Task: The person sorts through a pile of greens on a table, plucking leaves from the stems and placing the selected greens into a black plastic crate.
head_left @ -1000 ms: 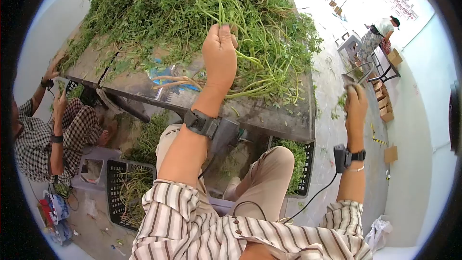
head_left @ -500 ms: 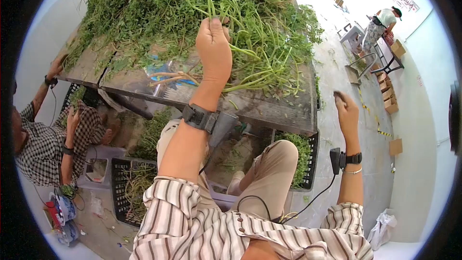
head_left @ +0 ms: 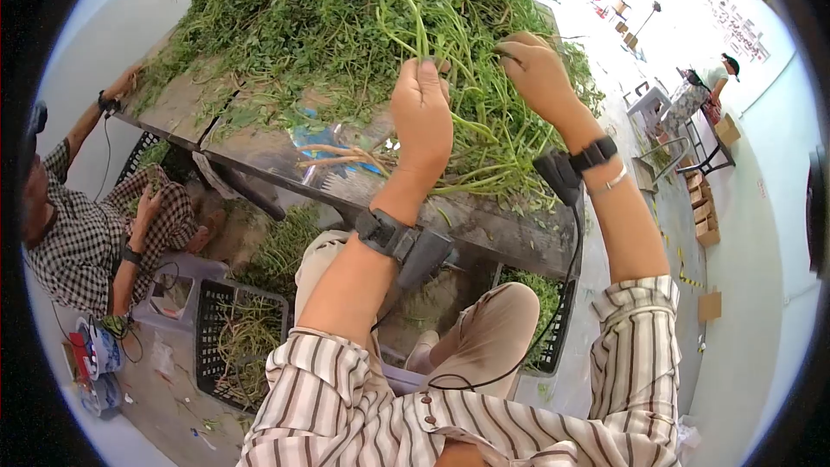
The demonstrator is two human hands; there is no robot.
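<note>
My left hand is closed around a bunch of green stems over the front part of the table, with the stalks sticking up above the fist and trailing below to the right. To its right, my right hand is raised over the greens with its fingers curled together; what they hold, if anything, is too small to make out. Behind both hands lies a large heap of leafy greens. A few pale brown stalks rest near the table edge beside a blue and clear plastic piece.
The dark wooden table has its edge before my knees. Below stand a black crate of stems and a black crate of greens. A co-worker in a checked shirt sits at left. Another person stands far right, near cardboard boxes.
My right hand has come up and left from beside the table to above the greens, near my left hand. My left hand keeps its hold on the stems. The whole view has shifted slightly.
</note>
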